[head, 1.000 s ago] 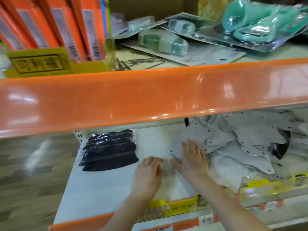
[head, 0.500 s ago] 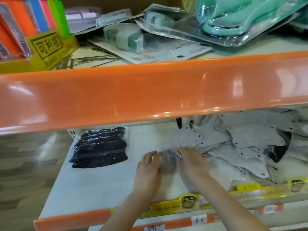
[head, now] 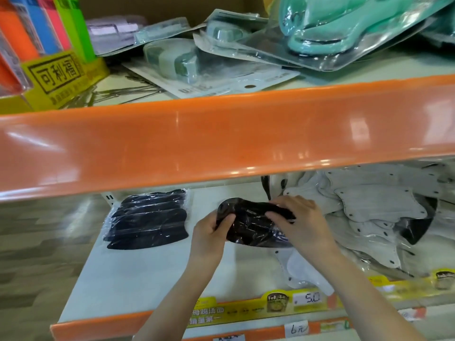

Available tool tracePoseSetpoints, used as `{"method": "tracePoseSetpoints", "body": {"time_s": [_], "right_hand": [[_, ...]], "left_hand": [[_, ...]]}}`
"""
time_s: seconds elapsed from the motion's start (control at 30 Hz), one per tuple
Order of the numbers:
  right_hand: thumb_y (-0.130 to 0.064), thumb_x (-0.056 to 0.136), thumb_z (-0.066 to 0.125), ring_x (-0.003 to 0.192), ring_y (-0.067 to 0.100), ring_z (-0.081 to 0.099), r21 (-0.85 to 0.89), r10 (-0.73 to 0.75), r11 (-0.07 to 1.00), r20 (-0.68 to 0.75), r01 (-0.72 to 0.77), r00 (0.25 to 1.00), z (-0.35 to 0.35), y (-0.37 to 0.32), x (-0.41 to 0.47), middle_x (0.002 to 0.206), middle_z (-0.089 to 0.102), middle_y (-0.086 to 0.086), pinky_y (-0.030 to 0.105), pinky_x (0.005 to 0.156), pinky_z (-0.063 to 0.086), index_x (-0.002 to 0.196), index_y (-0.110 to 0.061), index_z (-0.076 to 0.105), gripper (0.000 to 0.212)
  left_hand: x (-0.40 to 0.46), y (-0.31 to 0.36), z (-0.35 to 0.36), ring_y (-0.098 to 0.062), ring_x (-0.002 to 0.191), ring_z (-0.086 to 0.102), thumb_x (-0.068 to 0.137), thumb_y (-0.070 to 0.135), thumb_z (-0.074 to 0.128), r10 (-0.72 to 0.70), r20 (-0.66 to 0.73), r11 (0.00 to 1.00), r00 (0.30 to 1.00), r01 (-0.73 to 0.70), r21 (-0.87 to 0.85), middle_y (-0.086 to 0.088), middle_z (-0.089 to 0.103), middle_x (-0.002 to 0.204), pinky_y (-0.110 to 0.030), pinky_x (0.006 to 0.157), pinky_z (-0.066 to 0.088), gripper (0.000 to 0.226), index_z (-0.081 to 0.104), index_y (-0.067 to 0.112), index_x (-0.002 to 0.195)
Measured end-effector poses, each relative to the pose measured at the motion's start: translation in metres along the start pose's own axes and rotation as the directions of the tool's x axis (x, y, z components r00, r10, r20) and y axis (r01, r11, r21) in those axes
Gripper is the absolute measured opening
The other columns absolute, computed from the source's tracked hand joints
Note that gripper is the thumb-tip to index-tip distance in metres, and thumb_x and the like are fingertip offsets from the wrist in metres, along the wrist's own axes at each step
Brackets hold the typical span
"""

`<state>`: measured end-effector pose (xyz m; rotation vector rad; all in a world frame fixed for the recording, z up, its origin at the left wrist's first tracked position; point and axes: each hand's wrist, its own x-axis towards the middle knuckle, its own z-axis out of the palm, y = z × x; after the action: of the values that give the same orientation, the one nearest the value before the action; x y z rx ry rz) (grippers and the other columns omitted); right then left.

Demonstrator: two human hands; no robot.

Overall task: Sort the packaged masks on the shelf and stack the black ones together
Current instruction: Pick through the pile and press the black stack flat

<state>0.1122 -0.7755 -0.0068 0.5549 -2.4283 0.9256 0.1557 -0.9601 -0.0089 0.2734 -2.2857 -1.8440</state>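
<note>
Black and crinkly in its clear wrapper, the packaged mask sits dead centre of the frame, held up just over the white lower shelf by both hands. The left hand grips its left end, thumb curled over the front and the other fingers tucked behind where I can't see them. The right hand comes in from the right with fingers bent over the top edge, pinching the plastic against the thumb. Over at the left of the shelf there's the stack of black masks, lying flat in their bags and well apart from the one being held. The right side of the frame is a messy pile of grey-white masks in wrappers, with another dark one poking out from under them. Across the middle runs the glossy orange shelf edge, and above it, upper right, are teal things in blister packs; upper left has a yellow box of bright coloured packs. Price tags line the bottom front strip.
</note>
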Motion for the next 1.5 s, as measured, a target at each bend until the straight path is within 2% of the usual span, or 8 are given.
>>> {"method": "tracePoseSetpoints", "body": {"time_s": [0.17, 0.3, 0.47, 0.7, 1.0, 1.27, 1.4, 1.5], "right_hand": [[-0.02, 0.081, 0.074, 0.074, -0.001, 0.06, 0.16, 0.259, 0.948, 0.116, -0.276, 0.959, -0.012, 0.005, 0.007, 0.079, 0.067, -0.012, 0.005, 0.068, 0.041, 0.084, -0.02, 0.07, 0.004], [-0.014, 0.084, 0.071, 0.076, -0.001, 0.058, 0.173, 0.326, 0.923, 0.122, -0.344, 0.937, 0.002, 0.004, 0.005, 0.078, 0.063, -0.014, 0.002, 0.062, 0.038, 0.085, -0.017, 0.069, 0.004], [-0.021, 0.085, 0.058, 0.097, 0.023, 0.054, -0.111, -0.038, 0.993, 0.009, 0.039, 0.999, 0.031, -0.002, -0.007, 0.103, 0.059, -0.002, 0.038, 0.078, 0.047, 0.099, -0.017, 0.067, 0.017], [-0.049, 0.079, 0.048, 0.111, 0.014, 0.046, -0.166, -0.24, 0.941, 0.285, 0.295, 0.928, 0.074, -0.04, -0.03, 0.117, 0.057, -0.01, 0.03, 0.093, 0.032, 0.113, -0.025, 0.062, 0.044], [0.013, 0.055, 0.077, 0.086, 0.02, 0.043, -0.087, -0.283, 0.948, 0.204, 0.306, 0.937, 0.131, -0.064, -0.01, 0.097, 0.061, -0.003, 0.033, 0.065, 0.052, 0.095, -0.017, 0.073, 0.051], [0.007, 0.067, 0.066, 0.111, 0.026, 0.046, -0.091, -0.161, 0.973, 0.392, 0.212, 0.906, 0.184, -0.121, -0.005, 0.117, 0.061, 0.003, 0.04, 0.078, 0.044, 0.11, -0.023, 0.07, 0.053], [-0.003, 0.06, 0.078, 0.104, 0.027, 0.054, -0.169, -0.077, 0.969, 0.487, 0.18, 0.87, 0.195, -0.13, -0.022, 0.118, 0.062, 0.002, 0.038, 0.071, 0.046, 0.114, -0.028, 0.068, 0.06], [-0.013, 0.041, 0.089, 0.087, 0.023, 0.061, -0.269, 0.016, 0.955, 0.472, 0.126, 0.881, 0.202, -0.133, -0.026, 0.103, 0.067, -0.001, 0.034, 0.057, 0.048, 0.101, -0.031, 0.072, 0.064]], "left_hand": [[-0.01, 0.003, -0.015, -0.02, 0.044, 0.061, 0.098, 0.009, 0.047, -0.078, 0.093, 0.994, 0.993, 0.085, -0.074, -0.01, 0.066, 0.055, -0.02, 0.05, 0.043, 0.018, 0.061, 0.008, 0.088], [-0.015, -0.008, -0.029, -0.023, 0.044, 0.06, 0.099, 0.012, 0.045, -0.17, 0.086, 0.969, 0.982, 0.182, -0.168, -0.014, 0.069, 0.063, -0.025, 0.051, 0.046, 0.018, 0.059, 0.004, 0.092], [-0.014, -0.021, -0.057, -0.024, 0.062, 0.064, 0.098, 0.011, 0.047, -0.365, -0.032, 0.758, 0.93, 0.278, -0.59, -0.006, 0.07, 0.084, -0.027, 0.055, 0.053, 0.015, 0.062, 0.015, 0.095], [-0.013, -0.033, -0.101, -0.029, 0.054, 0.067, 0.099, 0.007, 0.043, -0.436, 0.0, 0.678, 0.9, 0.329, -0.657, -0.011, 0.065, 0.075, -0.025, 0.048, 0.051, 0.017, 0.056, 0.008, 0.088], [0.009, -0.056, -0.155, -0.019, 0.077, 0.061, 0.096, 0.004, 0.05, -0.08, -0.242, 0.978, 0.967, 0.123, 0.168, -0.001, 0.06, 0.083, -0.028, 0.066, 0.048, 0.014, 0.058, 0.012, 0.104], [0.021, -0.094, -0.198, -0.044, 0.105, 0.055, 0.082, 0.004, 0.051, 0.383, -0.171, 0.527, 0.908, -0.063, 0.847, -0.022, 0.059, 0.114, -0.053, 0.084, 0.048, 0.039, 0.057, -0.002, 0.12], [0.007, -0.112, -0.185, -0.037, 0.107, 0.06, 0.086, 0.028, 0.047, 0.286, 0.065, 0.482, 0.956, -0.202, 0.853, -0.013, 0.064, 0.113, -0.05, 0.082, 0.053, 0.036, 0.061, 0.01, 0.113], [0.003, -0.123, -0.181, -0.035, 0.109, 0.063, 0.07, 0.025, 0.081, 0.13, 0.142, 0.333, 0.981, -0.178, 0.926, -0.011, 0.067, 0.113, -0.047, 0.079, 0.054, 0.042, 0.067, 0.015, 0.109]]}}
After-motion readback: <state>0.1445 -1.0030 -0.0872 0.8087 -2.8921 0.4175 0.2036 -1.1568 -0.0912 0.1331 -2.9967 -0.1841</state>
